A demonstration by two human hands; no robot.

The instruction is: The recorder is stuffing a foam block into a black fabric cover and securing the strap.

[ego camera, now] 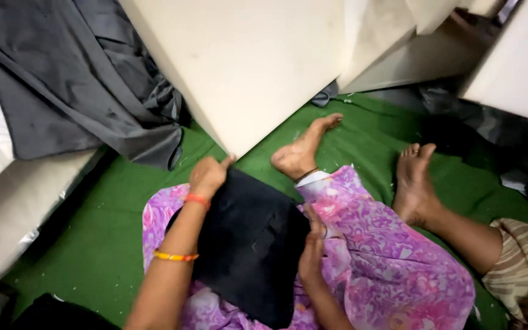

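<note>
Your left hand is curled shut on the top corner of the black cloth, thumb up against the bottom corner of the big cream foam slab, while your right hand lies flat along the cloth's right edge, fingers stretched out and pressing rather than gripping. The cloth itself is spread over your lap, on the purple flowered dress. Since only one corner looks pinched, the cloth could slide off your knee toward the green mat if the flat hand lifts. The slab's corner hangs just above your left knuckles, so a quick upward pull may knock into it. Your own bare foot rests just beyond the cloth's top edge, and another person's foot and leg lie near on the right; either could catch a swung edge. Grey fabric is heaped at the upper left, and more foam blocks crowd the upper right.
</note>
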